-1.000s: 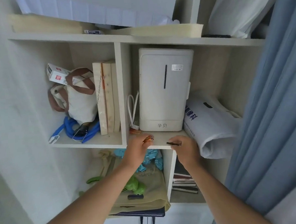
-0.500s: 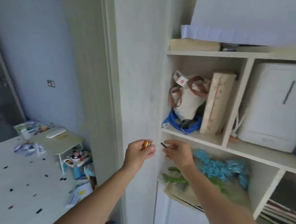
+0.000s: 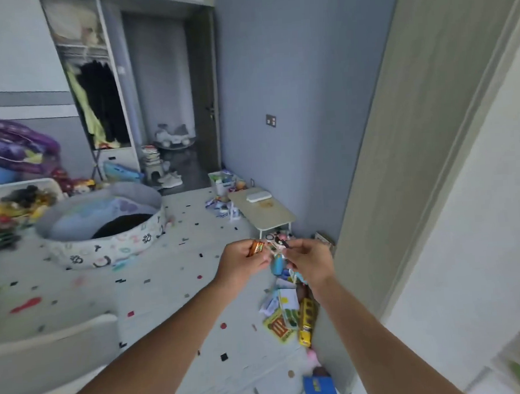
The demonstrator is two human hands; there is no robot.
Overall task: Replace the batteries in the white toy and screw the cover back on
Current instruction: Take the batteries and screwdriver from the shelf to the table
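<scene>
My left hand (image 3: 241,263) is held out at chest height, pinching orange-copper batteries (image 3: 256,247) between thumb and fingers. My right hand (image 3: 311,262) is close beside it, fingertips closed on a small dark item (image 3: 283,244) that is too small and blurred to identify. The two hands nearly touch. A flat white object (image 3: 258,196) lies on a low table (image 3: 272,219) by the blue-grey wall, well beyond my hands; I cannot tell whether it is the toy.
Books and boxes (image 3: 290,312) are scattered on the floor along the cabinet side panel (image 3: 402,157) to my right. A round padded playpen (image 3: 103,237) sits on the speckled mat at left. A white chair back (image 3: 49,356) is at lower left.
The view has swung left from the shelves to the room. Both hands came away from the shelf and stay together, still holding the batteries and the dark item.
</scene>
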